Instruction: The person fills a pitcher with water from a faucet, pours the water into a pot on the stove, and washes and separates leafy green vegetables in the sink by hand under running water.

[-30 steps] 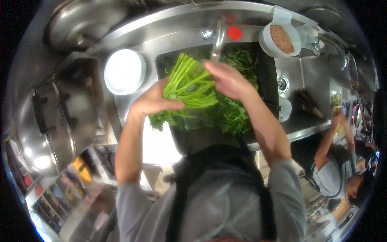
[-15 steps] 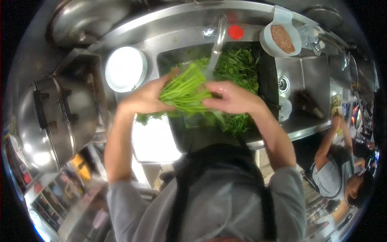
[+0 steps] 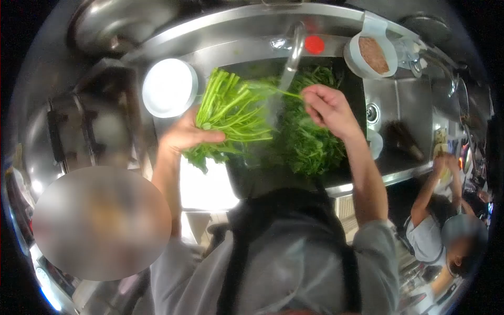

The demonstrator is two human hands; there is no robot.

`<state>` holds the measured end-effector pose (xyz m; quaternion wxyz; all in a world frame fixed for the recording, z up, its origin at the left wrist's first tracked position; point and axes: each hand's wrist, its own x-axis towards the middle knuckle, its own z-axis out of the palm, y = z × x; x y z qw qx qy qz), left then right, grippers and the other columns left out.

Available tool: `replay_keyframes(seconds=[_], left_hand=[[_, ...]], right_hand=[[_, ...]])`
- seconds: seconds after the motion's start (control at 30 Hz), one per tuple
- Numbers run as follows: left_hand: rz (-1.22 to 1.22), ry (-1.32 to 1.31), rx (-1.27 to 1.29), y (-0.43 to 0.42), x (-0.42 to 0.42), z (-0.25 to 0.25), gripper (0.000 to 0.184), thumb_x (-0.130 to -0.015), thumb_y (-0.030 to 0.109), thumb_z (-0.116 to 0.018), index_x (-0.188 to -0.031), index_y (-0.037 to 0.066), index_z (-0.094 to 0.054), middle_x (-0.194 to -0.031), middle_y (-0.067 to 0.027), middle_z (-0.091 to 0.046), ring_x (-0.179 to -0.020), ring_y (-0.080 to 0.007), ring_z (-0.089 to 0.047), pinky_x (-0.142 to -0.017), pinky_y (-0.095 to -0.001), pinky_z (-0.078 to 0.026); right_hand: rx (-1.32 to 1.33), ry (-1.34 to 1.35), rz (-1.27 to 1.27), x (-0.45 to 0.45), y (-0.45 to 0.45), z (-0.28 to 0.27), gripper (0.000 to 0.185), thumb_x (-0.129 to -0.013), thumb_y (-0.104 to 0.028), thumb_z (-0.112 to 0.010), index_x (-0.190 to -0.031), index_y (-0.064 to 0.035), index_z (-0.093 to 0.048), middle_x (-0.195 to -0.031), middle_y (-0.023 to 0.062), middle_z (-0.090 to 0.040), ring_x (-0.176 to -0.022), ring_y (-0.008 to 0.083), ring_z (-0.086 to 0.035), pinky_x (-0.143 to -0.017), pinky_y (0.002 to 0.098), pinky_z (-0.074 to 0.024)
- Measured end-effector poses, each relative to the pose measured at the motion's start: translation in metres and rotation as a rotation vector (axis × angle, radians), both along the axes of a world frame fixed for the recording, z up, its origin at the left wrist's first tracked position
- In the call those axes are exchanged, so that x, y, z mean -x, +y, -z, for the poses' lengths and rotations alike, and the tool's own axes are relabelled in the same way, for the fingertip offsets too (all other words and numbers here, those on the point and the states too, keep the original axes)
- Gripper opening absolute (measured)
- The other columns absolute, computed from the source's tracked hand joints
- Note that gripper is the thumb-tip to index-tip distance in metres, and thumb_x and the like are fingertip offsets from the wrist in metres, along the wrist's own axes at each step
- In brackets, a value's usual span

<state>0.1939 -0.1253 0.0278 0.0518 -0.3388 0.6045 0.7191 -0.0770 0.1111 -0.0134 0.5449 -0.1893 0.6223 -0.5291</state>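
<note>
A thick bunch of leafy greens (image 3: 231, 107) with long pale-green stems lies in my left hand (image 3: 189, 135), which is wrapped round it, stems towards the basin. My right hand (image 3: 331, 110) pinches the end of a single thin stem (image 3: 289, 94), stretched between it and the bunch. Loose dark-green leaves (image 3: 315, 142) fill the right part of the sink basin (image 3: 353, 89) below my right hand. Water falls from the curved faucet (image 3: 295, 50) between my two hands.
White stacked plates (image 3: 169, 87) stand left of the basin. A red lid (image 3: 314, 44) sits behind the faucet. At the back right is a white strainer (image 3: 357, 63) holding brownish pink food. Farther right, beyond a second sink (image 3: 401, 110), a co-worker (image 3: 428, 231) handles food.
My right hand has moved right, away from the bunch, drawing out one stem. The bunch has turned in my left hand, its cut ends now pointing more upward.
</note>
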Motion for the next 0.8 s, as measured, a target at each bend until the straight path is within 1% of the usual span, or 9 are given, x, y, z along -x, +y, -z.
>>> replay_keyframes(seconds=[0.1, 0.2, 0.3, 0.37, 0.43, 0.5, 0.57, 0.7, 0.8], left_hand=[[-0.009, 0.003, -0.063, 0.014, 0.007, 0.000, 0.089, -0.064, 0.004, -0.090, -0.139, -0.007, -0.044, -0.129, -0.0183, -0.061, -0.117, -0.0281, -0.060, -0.104, -0.0366, -0.047], [0.028, 0.052, -0.132, 0.021, 0.009, 0.014, 0.086, -0.066, 0.003, -0.088, -0.139, -0.005, -0.045, -0.128, -0.0165, -0.061, -0.116, -0.0258, -0.060, -0.103, -0.0352, -0.047], [0.128, 0.040, -0.137, 0.021, 0.020, 0.021, 0.080, -0.070, 0.003, -0.085, -0.139, -0.003, -0.046, -0.127, -0.0146, -0.062, -0.115, -0.0235, -0.060, -0.101, -0.0345, -0.048], [0.181, -0.010, -0.112, 0.018, 0.021, 0.018, 0.078, -0.072, 0.003, -0.084, -0.139, -0.002, -0.046, -0.127, -0.0138, -0.062, -0.115, -0.0224, -0.060, -0.100, -0.0342, -0.048], [0.140, 0.020, -0.158, 0.013, 0.017, 0.009, 0.073, -0.074, 0.003, -0.083, -0.138, -0.001, -0.048, -0.127, -0.0128, -0.062, -0.113, -0.0219, -0.061, -0.098, -0.0339, -0.050], [0.172, 0.046, -0.156, 0.008, 0.008, 0.009, 0.074, -0.073, 0.003, -0.083, -0.138, -0.001, -0.047, -0.127, -0.0124, -0.062, -0.113, -0.0220, -0.061, -0.097, -0.0337, -0.050], [0.220, 0.076, -0.162, 0.005, 0.001, 0.013, 0.075, -0.073, 0.003, -0.084, -0.138, -0.002, -0.047, -0.128, -0.0120, -0.061, -0.112, -0.0221, -0.061, -0.096, -0.0335, -0.051], [0.192, 0.108, -0.163, 0.004, -0.002, 0.026, 0.080, -0.070, 0.004, -0.087, -0.139, -0.002, -0.046, -0.127, -0.0123, -0.062, -0.112, -0.0221, -0.061, -0.095, -0.0331, -0.051], [0.202, 0.109, -0.192, 0.011, 0.013, 0.018, 0.081, -0.069, 0.004, -0.087, -0.139, -0.002, -0.046, -0.127, -0.0128, -0.062, -0.113, -0.0222, -0.060, -0.095, -0.0342, -0.051]], right_hand=[[0.141, -0.050, -0.010, -0.016, -0.012, 0.003, 0.025, -0.099, -0.024, -0.060, -0.114, -0.0045, -0.062, -0.087, 0.0045, -0.063, -0.070, 0.0099, -0.059, -0.054, 0.0238, -0.0454], [0.226, -0.243, -0.083, -0.025, -0.021, 0.006, 0.042, -0.097, -0.029, -0.064, -0.129, -0.0030, -0.055, -0.126, 0.0092, -0.055, -0.107, 0.0180, -0.057, -0.084, 0.0328, -0.0517], [0.118, -0.112, -0.311, -0.049, -0.032, -0.023, 0.048, -0.095, -0.027, -0.067, -0.133, -0.0019, -0.052, -0.125, 0.0072, -0.057, -0.106, 0.0171, -0.057, -0.085, 0.0306, -0.0508], [0.378, 0.078, -0.377, -0.056, -0.034, 0.004, 0.037, -0.094, -0.023, -0.068, -0.123, -0.0023, -0.059, -0.108, 0.0052, -0.063, -0.097, 0.0132, -0.059, -0.078, 0.0290, -0.0517], [0.251, 0.269, -0.542, -0.037, -0.026, -0.001, 0.020, -0.094, -0.018, -0.066, -0.108, -0.0040, -0.065, -0.087, 0.0014, -0.064, -0.078, 0.0085, -0.060, -0.064, 0.0262, -0.0510], [0.059, 0.062, -0.356, -0.028, -0.011, -0.010, 0.016, -0.096, -0.020, -0.063, -0.101, -0.0057, -0.067, -0.073, 0.0005, -0.060, -0.054, 0.0082, -0.053, -0.047, 0.0218, -0.0436], [0.108, -0.155, -0.082, -0.011, 0.002, 0.003, 0.018, -0.097, -0.020, -0.061, -0.105, -0.0044, -0.065, -0.077, 0.0019, -0.061, -0.062, 0.0093, -0.057, -0.051, 0.0227, -0.0468], [0.213, -0.217, -0.013, -0.015, 0.002, 0.006, 0.025, -0.097, -0.024, -0.062, -0.111, -0.0028, -0.063, -0.089, 0.0046, -0.065, -0.076, 0.0119, -0.062, -0.059, 0.0236, -0.0511], [0.215, -0.140, -0.328, -0.037, -0.016, 0.003, 0.040, -0.096, -0.031, -0.064, -0.125, -0.0040, -0.060, -0.106, 0.0076, -0.066, -0.093, 0.0168, -0.063, -0.071, 0.0297, -0.0554]])
